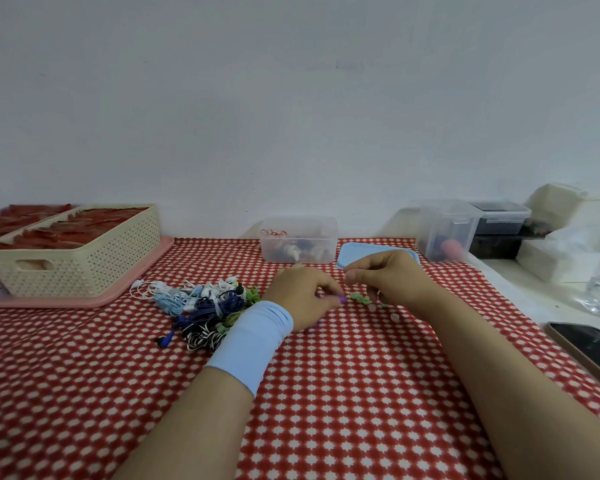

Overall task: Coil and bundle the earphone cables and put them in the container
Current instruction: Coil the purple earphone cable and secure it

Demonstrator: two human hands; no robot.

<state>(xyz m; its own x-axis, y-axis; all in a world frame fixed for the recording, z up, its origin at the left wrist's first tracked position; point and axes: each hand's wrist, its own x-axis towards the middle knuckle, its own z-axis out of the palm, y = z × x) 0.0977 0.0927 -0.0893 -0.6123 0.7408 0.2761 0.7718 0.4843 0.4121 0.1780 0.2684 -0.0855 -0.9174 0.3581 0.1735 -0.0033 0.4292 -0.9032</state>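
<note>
No text, label or number is readable — anywhere.

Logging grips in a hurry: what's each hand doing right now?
The left hand grips a purple cable.
The right hand pinches a green cable.

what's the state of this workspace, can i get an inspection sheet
surface: red-and-white patterned tablecloth, flat.
job's things: clear plastic container open, partly filled; its blue lid beside it.
clutter: cream perforated basket on pink tray, black phone, clear storage boxes.
grippers: left hand holds purple earphone cable; right hand pinches green earphone cable.
cables: tangled pile of earphone cables left of the hands.
surroundings: plain white wall.
</note>
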